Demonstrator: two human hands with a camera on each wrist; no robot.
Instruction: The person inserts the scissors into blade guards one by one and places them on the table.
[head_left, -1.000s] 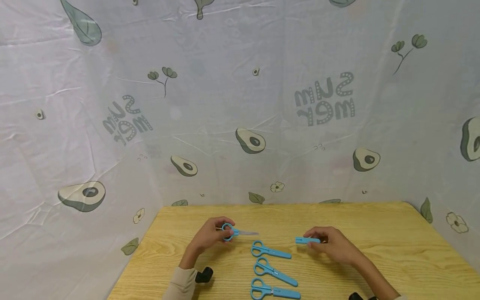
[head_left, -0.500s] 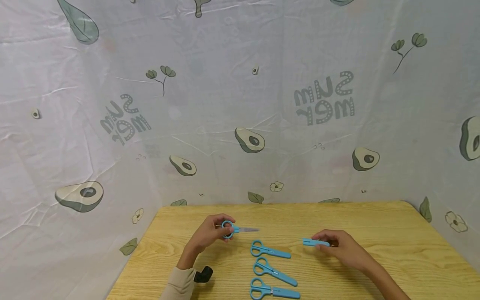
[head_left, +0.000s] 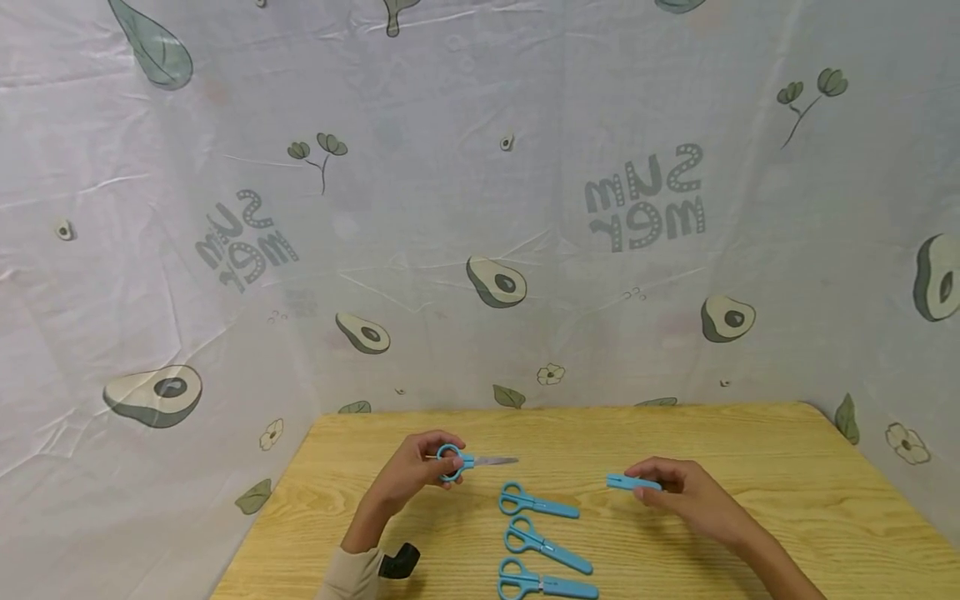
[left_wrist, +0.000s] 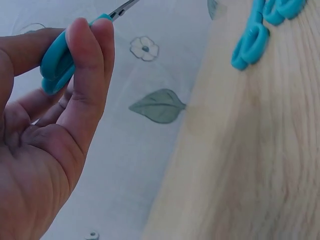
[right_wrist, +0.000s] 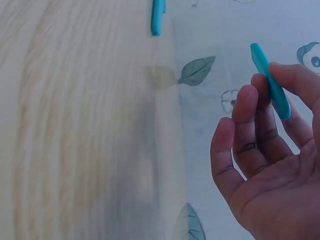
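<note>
My left hand (head_left: 412,471) pinches a pair of scissors (head_left: 467,462) by its blue handle loops, the bare metal blades pointing right. In the left wrist view the thumb and fingers close on the blue handles (left_wrist: 59,62). Over the right half of the table, my right hand (head_left: 690,496) holds a blue blade cover (head_left: 630,482) between thumb and fingertips, one end facing the scissors. The right wrist view shows the cover (right_wrist: 270,82) pinched near its middle. A wide gap separates blades and cover.
Between my hands, three covered blue scissors lie in a column: the far pair (head_left: 537,502), the middle pair (head_left: 546,546) and the near pair (head_left: 547,581). They rest on the wooden table (head_left: 337,517). A printed curtain (head_left: 420,208) hangs behind and at the sides.
My right hand has moved right with the blade cover, widening the gap to the scissors. The left hand, gripping the scissors, has barely shifted. The covered scissors stay where they were.
</note>
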